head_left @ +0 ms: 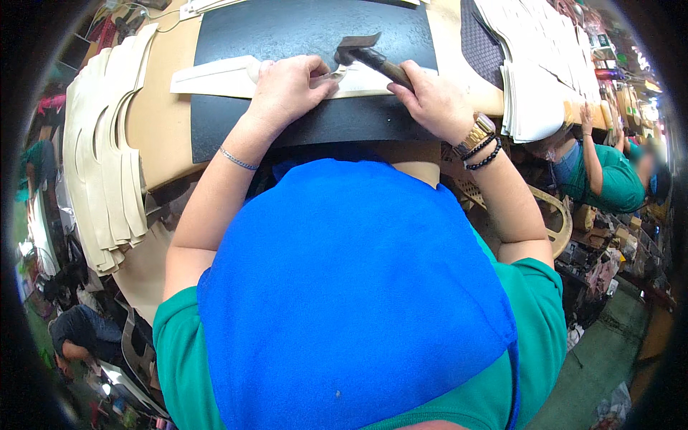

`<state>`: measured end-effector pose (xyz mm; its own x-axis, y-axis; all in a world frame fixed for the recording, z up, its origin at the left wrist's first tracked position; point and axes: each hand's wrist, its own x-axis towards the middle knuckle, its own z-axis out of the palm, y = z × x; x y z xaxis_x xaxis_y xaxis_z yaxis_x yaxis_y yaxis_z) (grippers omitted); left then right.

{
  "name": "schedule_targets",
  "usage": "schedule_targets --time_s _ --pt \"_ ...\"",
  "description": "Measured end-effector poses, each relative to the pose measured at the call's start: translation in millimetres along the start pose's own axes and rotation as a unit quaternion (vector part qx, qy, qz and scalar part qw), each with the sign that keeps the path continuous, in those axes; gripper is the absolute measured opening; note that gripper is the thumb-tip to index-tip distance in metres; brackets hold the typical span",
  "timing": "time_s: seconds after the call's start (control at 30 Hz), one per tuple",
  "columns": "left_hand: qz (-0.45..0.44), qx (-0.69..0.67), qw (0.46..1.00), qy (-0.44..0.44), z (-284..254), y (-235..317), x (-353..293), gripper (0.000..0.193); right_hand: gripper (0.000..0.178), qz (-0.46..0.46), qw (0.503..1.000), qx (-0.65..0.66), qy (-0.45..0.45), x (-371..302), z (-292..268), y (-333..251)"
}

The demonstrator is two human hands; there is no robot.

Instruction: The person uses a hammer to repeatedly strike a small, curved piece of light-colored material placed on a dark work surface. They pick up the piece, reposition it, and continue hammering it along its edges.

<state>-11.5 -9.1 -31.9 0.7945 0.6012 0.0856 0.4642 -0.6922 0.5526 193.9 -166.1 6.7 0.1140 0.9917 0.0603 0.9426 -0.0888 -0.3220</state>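
Two hands work on one black slab (pixel 315 43), the landmark for what follows. The slab lies flat on a tan bench (pixel 161 122), its near edge just above the person's blue apron (pixel 351 287). Left of the slab a fanned stack of cream cut pieces (pixel 100 158) hangs over the bench edge; right of it stands a second stack of pale pieces (pixel 534 79). Across the slab's middle lies a long cream strip (pixel 215 75), its long axis running left to right, the free end pointing past the slab's left edge and the worked end under the hands. The left hand (pixel 287 89) presses down on the strip, fingers curled at the fold. The right hand (pixel 433 100) is closed round the wooden handle of a hammer (pixel 365 56), whose head sits at the slab's centre and points toward the far left, the handle slanting back to the near right. Risk, as judged: the hammer head stands just beside the left fingertips, so a misplaced blow could catch them; light pressure could let the strip slide and the fold go askew.
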Motion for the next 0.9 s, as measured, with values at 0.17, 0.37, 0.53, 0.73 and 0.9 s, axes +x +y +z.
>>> schedule_targets --time_s 0.17,0.37,0.53,0.73,0.9 --pt "0.090 0.113 0.987 0.065 1.2 1.9 -6.5 0.022 0.031 -0.036 0.997 0.064 0.020 -4.6 1.2 -8.8" --pt "0.094 0.088 0.990 0.055 -3.3 -7.9 -13.2 0.019 0.034 0.020 0.998 0.041 -0.052 -0.5 2.0 -2.0" --pt "0.191 0.181 0.959 0.101 -4.5 -10.8 -16.9 0.015 0.036 -0.031 0.997 0.071 -0.004 -3.5 0.0 -4.8" --pt "0.191 0.178 0.963 0.065 -14.6 -16.9 -20.4 0.017 0.037 -0.046 0.998 0.046 -0.014 5.2 -6.0 -10.6" --pt "0.184 0.162 0.969 0.036 -20.7 -15.2 -20.9 0.018 0.034 -0.011 0.999 -0.020 -0.043 3.9 -11.1 -17.4"
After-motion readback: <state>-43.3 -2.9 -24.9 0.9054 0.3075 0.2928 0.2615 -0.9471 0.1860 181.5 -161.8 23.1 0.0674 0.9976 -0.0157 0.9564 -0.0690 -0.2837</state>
